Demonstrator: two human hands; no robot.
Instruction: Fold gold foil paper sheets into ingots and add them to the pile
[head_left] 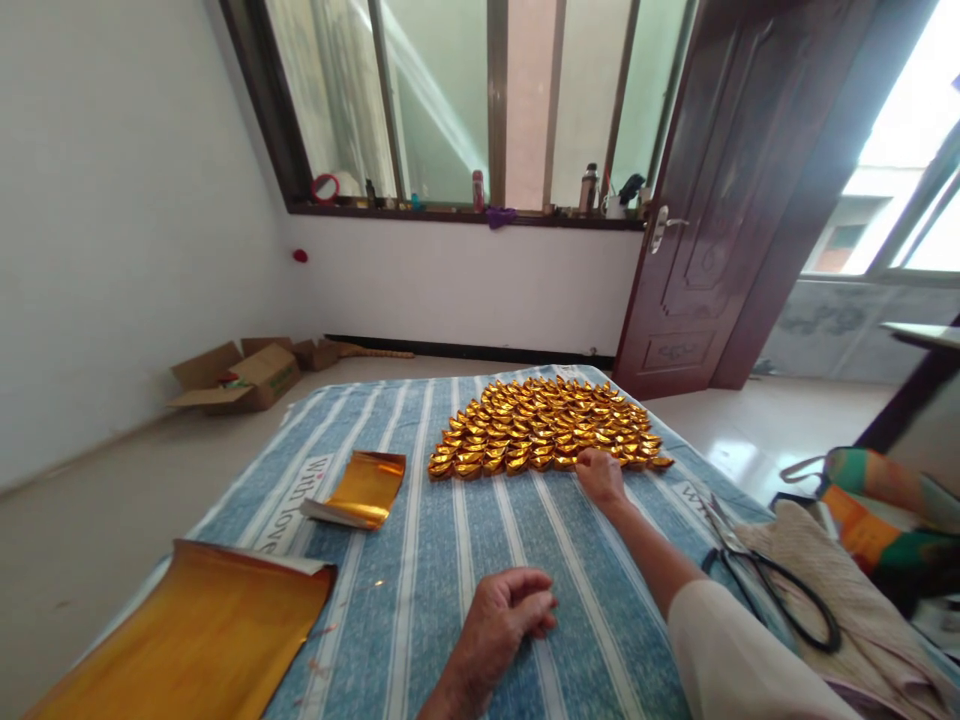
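Note:
Many folded gold foil paper ingots [540,425] stand in tight rows at the far side of the cloth-covered bed [420,580]. My right hand [600,476] reaches to the front row, its fingers pinched at a gold paper ingot that they partly hide. Nearer to me, my left hand [501,622] hovers low over the striped cloth with its fingers curled in and nothing visible in them. To its left lie a small stack of gold foil sheets [366,488] and a larger stack of gold foil sheets [202,630], both with slightly curled edges.
Black-handled scissors [780,580] rest by a beige folded cloth [832,590] at the right edge. A colourful bag [877,500] is beyond them. An opened cardboard box [244,378] sits on the floor at left. The brown door [697,220] stands ajar at the back right.

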